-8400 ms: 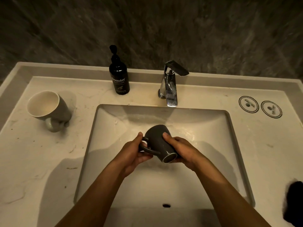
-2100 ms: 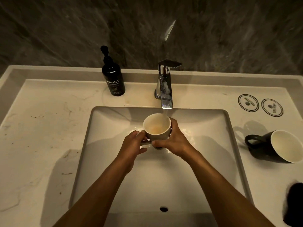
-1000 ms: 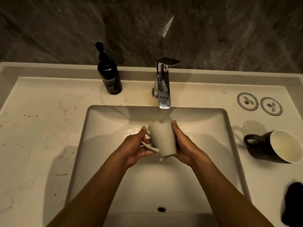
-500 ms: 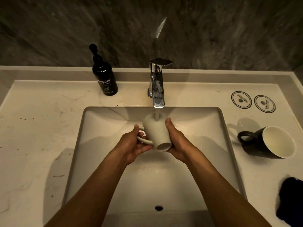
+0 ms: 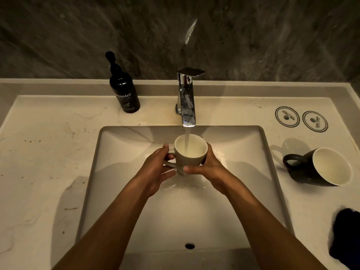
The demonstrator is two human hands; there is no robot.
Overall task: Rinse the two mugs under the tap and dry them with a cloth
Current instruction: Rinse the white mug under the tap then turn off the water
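Head view: I hold the pale mug (image 5: pixel 190 152) upright over the sink basin (image 5: pixel 124 145), right under the tap (image 5: pixel 186 102). A stream of water (image 5: pixel 187 141) falls from the spout into the mug's open mouth. My left hand (image 5: pixel 155 170) grips the mug at its handle side, fingers curled round the handle, thumb up near the rim. My right hand (image 5: pixel 208 168) wraps the mug's right wall, thumb lying across the lower front, fingers behind the body and hidden. Both forearms come in from the bottom of the frame and meet at the mug. Wet patches show on the basin floor just below my hands. The overflow hole (image 5: pixel 189 245) sits at the basin's near wall.

The dark mug (image 5: pixel 319 166) lies on its side on the counter (image 5: pixel 39 152) right of the basin, pale inside facing the near right, handle pointing left toward the basin, well apart from my hands. A dark cloth (image 5: pixel 345 236) lies at the near right edge of the counter, partly cut off by the frame. A black pump bottle of hand wash (image 5: pixel 123 90) stands upright at the back of the counter, left of the tap. Two round printed stickers (image 5: pixel 301 118) sit side by side on the counter at the back right. Dark stone wall (image 5: pixel 78 36) behind. Dim lighting, details in shadow unclear.
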